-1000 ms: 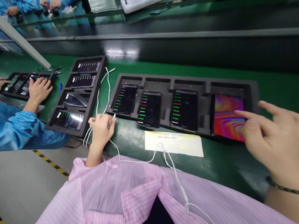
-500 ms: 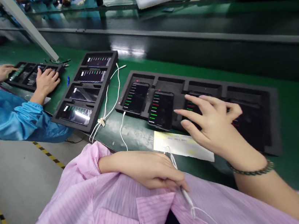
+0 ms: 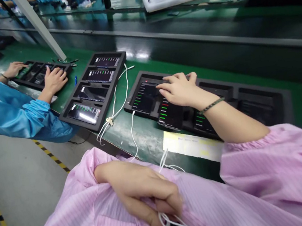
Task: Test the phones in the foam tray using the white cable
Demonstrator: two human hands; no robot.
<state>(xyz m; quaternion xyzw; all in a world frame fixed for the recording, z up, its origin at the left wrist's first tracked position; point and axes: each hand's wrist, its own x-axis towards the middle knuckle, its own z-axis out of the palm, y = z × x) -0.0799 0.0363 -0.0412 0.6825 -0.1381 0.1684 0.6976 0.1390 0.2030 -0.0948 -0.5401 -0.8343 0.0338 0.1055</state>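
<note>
My left hand (image 3: 146, 187) is closed low over my lap, its fingers curled round a white cable (image 3: 166, 220) with a loop hanging below. Over the near black tray, my right hand (image 3: 180, 90) has its fingers apart, above the top of the second smartphone (image 3: 172, 117); whether they touch it I cannot tell. That phone shows green, red and white lines and juts over the tray's front rim. Left of it, another smartphone (image 3: 145, 97) lies in the first compartment of the black tray (image 3: 286, 110). My right forearm partly covers a third smartphone (image 3: 200, 121).
A second black tray (image 3: 103, 110) holding several phones stands to the left. White cables (image 3: 109, 121) lie between the trays. A printed paper strip (image 3: 191, 146) lies before the near tray. At far left a co-worker's hands (image 3: 54, 79) rest at another tray.
My right hand has moved left and away from me, from the third phone to the second. My left hand has come lower and nearer, still holding the white cable.
</note>
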